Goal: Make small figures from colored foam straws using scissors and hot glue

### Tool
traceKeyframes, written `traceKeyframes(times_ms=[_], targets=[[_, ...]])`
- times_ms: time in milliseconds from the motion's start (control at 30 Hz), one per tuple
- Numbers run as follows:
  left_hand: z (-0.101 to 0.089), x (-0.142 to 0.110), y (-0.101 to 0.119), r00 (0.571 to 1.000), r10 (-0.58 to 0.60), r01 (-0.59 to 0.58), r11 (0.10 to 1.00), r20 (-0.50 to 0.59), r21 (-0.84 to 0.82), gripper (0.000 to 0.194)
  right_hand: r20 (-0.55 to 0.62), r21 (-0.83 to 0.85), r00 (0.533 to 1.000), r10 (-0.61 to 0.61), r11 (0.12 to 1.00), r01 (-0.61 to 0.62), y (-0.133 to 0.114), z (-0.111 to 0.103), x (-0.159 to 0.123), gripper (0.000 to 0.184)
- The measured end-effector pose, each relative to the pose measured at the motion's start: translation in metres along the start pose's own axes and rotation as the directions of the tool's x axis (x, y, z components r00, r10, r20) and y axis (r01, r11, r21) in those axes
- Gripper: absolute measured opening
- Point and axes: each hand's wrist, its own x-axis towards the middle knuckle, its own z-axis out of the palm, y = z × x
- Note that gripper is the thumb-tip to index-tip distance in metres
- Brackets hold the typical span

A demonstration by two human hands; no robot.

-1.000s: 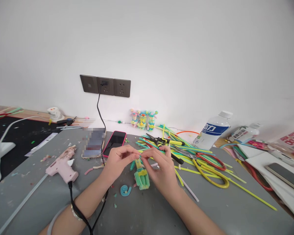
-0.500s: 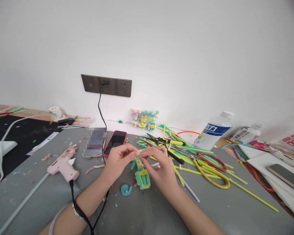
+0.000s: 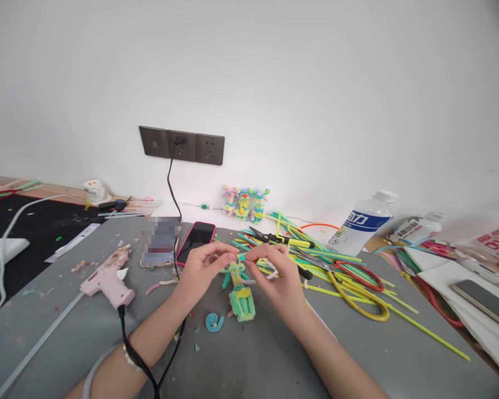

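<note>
A green and yellow pipe-cleaner figure [image 3: 242, 303] stands on the grey mat between my hands, with teal loops near its top. My left hand [image 3: 205, 271] pinches its upper end from the left, thumb against forefinger. On the other side my right hand [image 3: 276, 271] has thumb and forefinger closed at a short teal pipe-cleaner end [image 3: 242, 257]. The fingertips partly cover the figure's top. A blue pipe-cleaner coil [image 3: 214, 322] lies just left of its base.
A pink glue gun [image 3: 108, 281] lies at left, its cord running past my left forearm. Phones [image 3: 196, 243] lie behind my left hand. Loose pipe cleaners, pliers [image 3: 280, 239] and scissors [image 3: 360, 293] spread right. Small figures [image 3: 243, 205] and a bottle [image 3: 363, 221] stand by the wall.
My right hand has shifted slightly right, widening the gap between the fingertips and showing more of the figure's teal loops. My left hand has barely moved.
</note>
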Motion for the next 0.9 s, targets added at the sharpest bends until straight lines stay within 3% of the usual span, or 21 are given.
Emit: traceKeyframes(times_ms=[67, 167, 333, 533, 700, 800, 900], targets=[[-0.002, 0.002, -0.002, 0.999, -0.014, 0.015, 1.0, -0.043, 0.009, 0.029, 0.124, -0.029, 0.992, -0.026, 0.999, 0.03, 0.009, -0.01, 0.003, 0.012], [-0.005, 0.004, -0.004, 0.994, -0.035, 0.037, 0.999, -0.101, 0.01, 0.036, 0.356, -0.034, 0.934, -0.019, 0.999, 0.033, 0.024, -0.028, 0.001, 0.015], [-0.005, 0.006, -0.004, 0.994, -0.038, 0.04, 0.999, -0.1, 0.013, 0.04, 0.507, -0.116, 0.859, 0.079, 0.993, -0.023, 0.041, -0.046, -0.017, 0.014], [-0.004, 0.006, -0.004, 0.996, -0.047, 0.05, 0.998, -0.071, 0.042, 0.038, 0.514, -0.169, 0.853, 0.095, 0.986, -0.008, 0.039, -0.05, -0.031, 0.015], [-0.005, 0.006, -0.005, 0.999, -0.026, 0.031, 0.989, -0.042, 0.141, 0.027, 0.384, -0.264, 0.872, 0.304, 0.941, -0.212, 0.025, -0.071, -0.036, 0.016], [-0.005, 0.006, -0.005, 1.0, -0.014, 0.018, 0.986, -0.024, 0.165, 0.026, 0.33, -0.401, 0.829, 0.451, 0.862, -0.309, 0.019, -0.073, -0.045, 0.014], [-0.005, 0.005, -0.006, 1.0, -0.014, 0.017, 0.983, -0.019, 0.183, 0.027, 0.355, -0.457, 0.783, 0.51, 0.826, -0.331, 0.017, -0.067, -0.054, 0.015]])
